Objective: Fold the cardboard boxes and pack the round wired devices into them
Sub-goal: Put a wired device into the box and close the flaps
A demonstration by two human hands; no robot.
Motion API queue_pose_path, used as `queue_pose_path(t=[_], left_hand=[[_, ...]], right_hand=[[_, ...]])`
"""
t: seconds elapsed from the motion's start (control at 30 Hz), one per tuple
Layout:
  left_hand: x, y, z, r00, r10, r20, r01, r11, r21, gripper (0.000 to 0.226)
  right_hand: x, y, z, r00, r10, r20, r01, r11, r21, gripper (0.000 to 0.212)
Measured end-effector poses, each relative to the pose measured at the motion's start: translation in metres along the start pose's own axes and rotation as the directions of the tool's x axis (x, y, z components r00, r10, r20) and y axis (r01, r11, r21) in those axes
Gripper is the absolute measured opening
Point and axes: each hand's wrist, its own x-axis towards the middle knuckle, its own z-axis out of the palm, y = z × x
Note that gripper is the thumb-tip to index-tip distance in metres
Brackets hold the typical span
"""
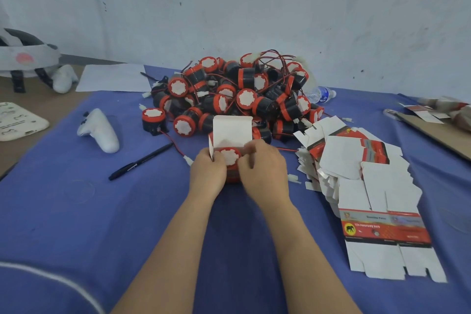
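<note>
Fingers [217, 158] of left hand [207, 169] and right hand [263, 171] pinch the box [230, 130] sides; light card, probably creases, hold by corners

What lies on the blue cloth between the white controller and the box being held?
Head view: a black pen lies between the white controller and the box; a white wire connector sits close by the left hand.

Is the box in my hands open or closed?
Open. The box has its white lid flap standing upright, and a round device shows inside its mouth.
</note>
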Motion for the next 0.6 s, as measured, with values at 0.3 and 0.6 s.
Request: queue_pose_path(t=[0.3,0.6], left_hand=[[-0.002,0.001,0.002,1.0,-0.008,-0.009,0.008,1.0,-0.016,0.014],[-0.003,-0.001,0.002,0.999,0.037,0.017,-0.038,0.997,0.061,0.037]], right_hand=[[-0.004,-0.008,0.0,0.998,-0.062,0.012,0.063,0.983,-0.172,0.025],[0.0,-0.008,-0.002,0.997,0.039,0.072,-0.021,0.97,-0.242,0.036]])
